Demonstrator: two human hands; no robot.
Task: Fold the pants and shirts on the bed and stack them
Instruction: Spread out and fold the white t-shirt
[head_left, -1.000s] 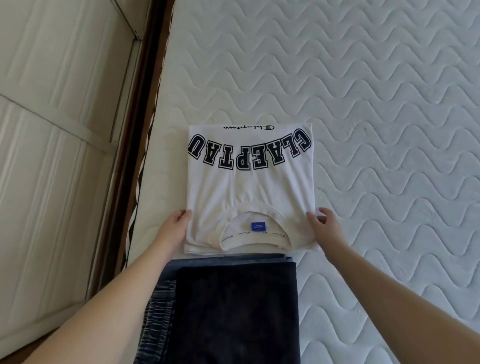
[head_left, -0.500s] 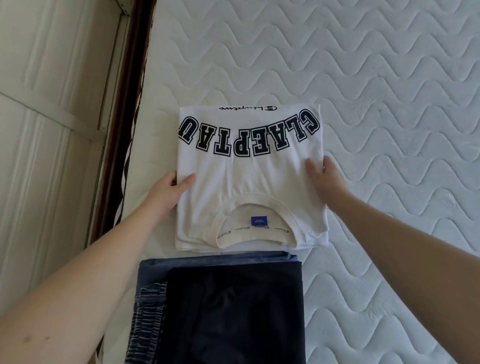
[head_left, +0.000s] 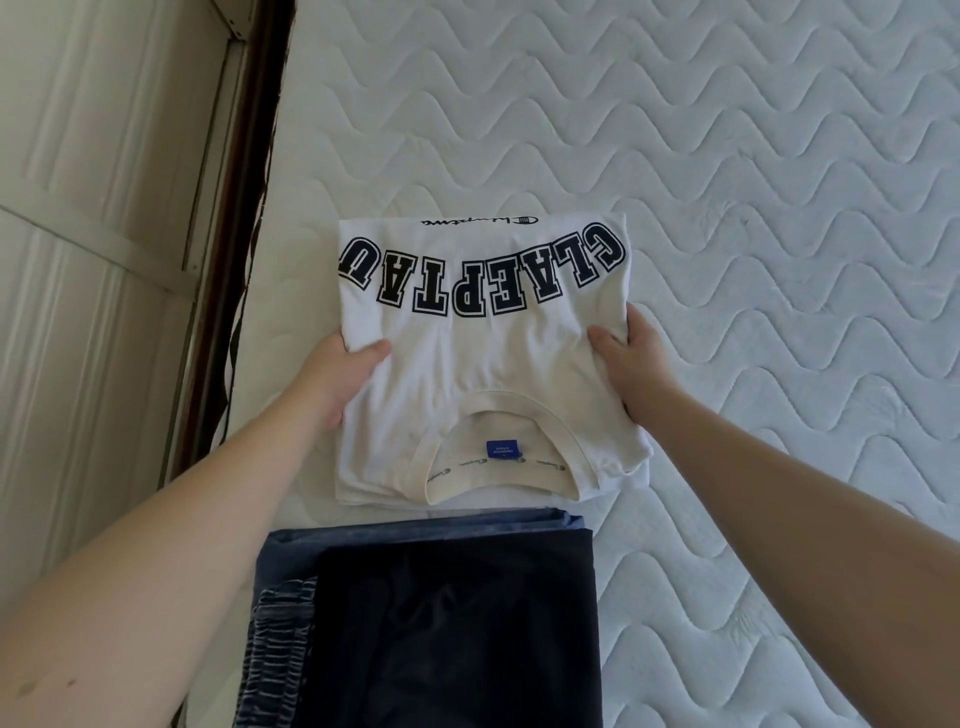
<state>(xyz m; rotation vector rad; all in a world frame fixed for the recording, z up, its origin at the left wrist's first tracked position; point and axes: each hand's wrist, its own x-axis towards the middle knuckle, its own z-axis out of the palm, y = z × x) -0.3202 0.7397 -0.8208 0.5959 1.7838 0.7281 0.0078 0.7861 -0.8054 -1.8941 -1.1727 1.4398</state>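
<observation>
- White cotton, folded into a neat rectangle: the shirt (head_left: 483, 374) lies in the middle of the frame on the quilted mattress of the bed (head_left: 753, 182), collar toward the camera and the dark block lettering at its far end.
- Left hand (head_left: 337, 379) grips the shirt's left edge, thumb on top and fingers tucked out of sight beneath; the right hand (head_left: 631, 364) mirrors it on the right edge. Both hands are clamped on the fabric, set well apart at either side.
- Holding it at the two sides, about midway along, likely keeps the folded layers together so the bundle can be carried flat without falling open.
- Small wrinkles gather under each thumb, which suggests the cloth is being pinched rather than just smoothed.
- Just below the shirt, at lower centre of the frame, sits a stack of dark folded clothes (head_left: 457, 623), a navy piece on top and blue fabric showing under its far and left edges; I cannot tell which are pants.
- Shirt and stack lie close, a narrow strip of mattress between them, so the stack looks like the natural place for the shirt to go next.
- Along the left of the frame run the dark bed frame (head_left: 249, 208) and a pale panelled wall (head_left: 93, 208).
</observation>
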